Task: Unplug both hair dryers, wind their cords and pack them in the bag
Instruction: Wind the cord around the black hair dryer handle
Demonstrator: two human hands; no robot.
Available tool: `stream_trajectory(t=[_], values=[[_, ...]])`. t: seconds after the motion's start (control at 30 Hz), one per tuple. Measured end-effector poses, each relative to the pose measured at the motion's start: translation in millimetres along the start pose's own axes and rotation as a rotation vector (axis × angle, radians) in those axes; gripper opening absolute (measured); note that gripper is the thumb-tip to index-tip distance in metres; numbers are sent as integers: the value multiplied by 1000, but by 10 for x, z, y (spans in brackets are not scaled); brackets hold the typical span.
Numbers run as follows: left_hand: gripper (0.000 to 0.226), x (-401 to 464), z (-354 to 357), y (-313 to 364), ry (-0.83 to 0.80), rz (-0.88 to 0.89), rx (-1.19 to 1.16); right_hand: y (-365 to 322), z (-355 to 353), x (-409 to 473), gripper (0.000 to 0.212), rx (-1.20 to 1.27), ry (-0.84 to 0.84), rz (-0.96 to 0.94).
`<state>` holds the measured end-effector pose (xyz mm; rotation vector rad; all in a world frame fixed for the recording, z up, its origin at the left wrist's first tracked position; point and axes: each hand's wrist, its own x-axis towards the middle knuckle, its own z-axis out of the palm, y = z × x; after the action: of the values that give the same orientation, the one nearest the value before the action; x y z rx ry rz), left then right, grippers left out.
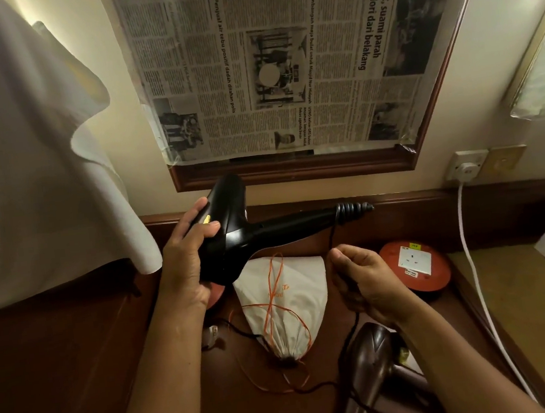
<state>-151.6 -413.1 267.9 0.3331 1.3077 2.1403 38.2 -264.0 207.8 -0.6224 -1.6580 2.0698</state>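
Note:
My left hand grips the body of a black hair dryer, held up over the table with its handle pointing right. Its black cord is looped once near the handle's end and drops to my right hand, which pinches it. A white drawstring bag with orange strings lies on the dark wooden table below the dryer. The second hair dryer, dark brown, lies on the table at the lower right, partly under my right forearm. A white plug rests left of the bag.
A red round socket reel sits at the right. A white plug is in the wall socket, its white cable running down the right side. A white cloth hangs at the left. A newspaper covers the framed mirror.

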Motion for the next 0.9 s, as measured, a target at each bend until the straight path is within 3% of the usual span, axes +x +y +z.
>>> stream_trajectory(t=[0.13, 0.4, 0.63, 0.9], values=[[49, 39, -52, 21, -10, -14, -9, 57, -16, 25, 43, -29, 10, 75], [50, 73, -109, -32, 9, -21, 17, 189, -133, 129, 24, 164, -115, 65], [38, 62, -95, -10, -17, -14, 31, 207, -102, 238, 50, -168, 77, 139], [44, 54, -184, 4, -27, -36, 53, 48, -256, 376, 35, -257, 29, 76]])
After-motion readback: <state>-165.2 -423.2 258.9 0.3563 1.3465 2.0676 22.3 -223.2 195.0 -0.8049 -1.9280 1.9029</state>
